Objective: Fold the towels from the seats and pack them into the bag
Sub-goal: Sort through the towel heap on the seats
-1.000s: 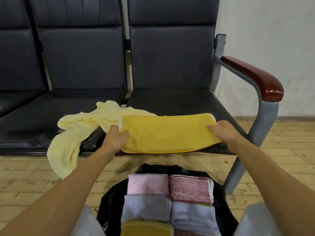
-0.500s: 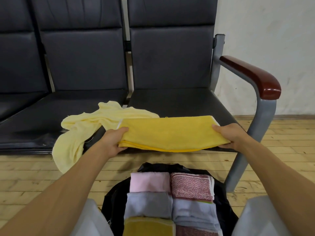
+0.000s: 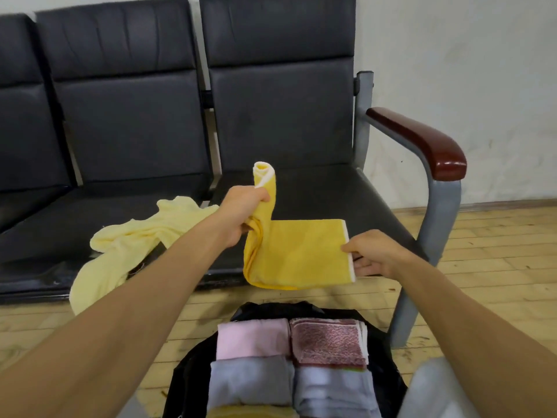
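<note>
**Yellow towel gripped at both ends, left end raised**

Both hands are closed on the yellow towel point(image 3: 301, 251). Its left end is bunched in the fist of the left hand point(image 3: 241, 217) and held upright, so that a curled, white-edged tip stands above the knuckles. Its white-trimmed right edge is pinched between the thumb and curled fingers of the right hand point(image 3: 373, 253). The towel is held in the air just in front of the right-hand seat point(image 3: 316, 188), above the open black bag point(image 3: 193, 375) on the floor.

Half a second earlier the towel was stretched flat and level between the two hands. Since then the left end has been lifted and brought in toward the right, and the cloth now sags in a loop below the left hand. The pale yellow towel point(image 3: 129, 245) has stayed crumpled over the front edge of the middle seat.

In the bag, a pink towel point(image 3: 253, 336), a red patterned towel point(image 3: 328, 342) and grey towels point(image 3: 250, 378) are packed side by side. The near part of the bag is cut off by the lower edge, where only a sliver of another yellow piece is seen. The left fingertips are hidden behind the cloth.
</note>
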A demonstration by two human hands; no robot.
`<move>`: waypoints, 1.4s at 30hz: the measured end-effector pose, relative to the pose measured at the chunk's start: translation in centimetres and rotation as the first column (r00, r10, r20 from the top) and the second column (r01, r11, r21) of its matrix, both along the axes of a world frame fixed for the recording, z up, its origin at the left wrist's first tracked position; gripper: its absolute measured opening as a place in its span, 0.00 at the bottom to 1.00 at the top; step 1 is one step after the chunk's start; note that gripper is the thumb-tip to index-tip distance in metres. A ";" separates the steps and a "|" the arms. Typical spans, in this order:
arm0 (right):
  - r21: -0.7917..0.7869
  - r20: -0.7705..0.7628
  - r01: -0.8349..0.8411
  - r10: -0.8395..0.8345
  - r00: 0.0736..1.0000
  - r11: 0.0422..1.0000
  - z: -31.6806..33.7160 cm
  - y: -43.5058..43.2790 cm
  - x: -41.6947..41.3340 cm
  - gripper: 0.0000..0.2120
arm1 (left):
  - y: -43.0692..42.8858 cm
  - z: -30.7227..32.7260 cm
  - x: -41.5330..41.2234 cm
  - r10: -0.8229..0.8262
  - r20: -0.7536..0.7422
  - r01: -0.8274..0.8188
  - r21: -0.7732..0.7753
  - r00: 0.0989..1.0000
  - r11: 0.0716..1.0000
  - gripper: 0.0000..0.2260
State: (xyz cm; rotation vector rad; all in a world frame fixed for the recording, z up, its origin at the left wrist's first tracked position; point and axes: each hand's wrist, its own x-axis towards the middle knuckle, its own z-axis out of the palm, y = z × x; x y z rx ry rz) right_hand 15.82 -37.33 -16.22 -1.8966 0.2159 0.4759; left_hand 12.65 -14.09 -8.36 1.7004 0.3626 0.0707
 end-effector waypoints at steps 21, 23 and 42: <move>0.057 0.012 0.039 -0.040 0.999 0.998 0.2 0.0 0.0 0.32 | -2.6 -6.9 -0.4 -0.248 0.063 0.142 0.674 0.967 0.725 0.12; 0.012 0.034 0.027 -0.028 0.999 1.000 0.2 0.3 -0.1 0.35 | 0.0 -8.1 -0.7 -0.115 0.070 0.023 0.751 0.991 0.660 0.15; 0.428 0.142 -0.185 0.137 0.980 0.884 3.5 3.5 -3.9 0.16 | 1.7 -9.9 -5.5 -0.182 -0.077 0.167 -0.168 0.980 0.971 0.19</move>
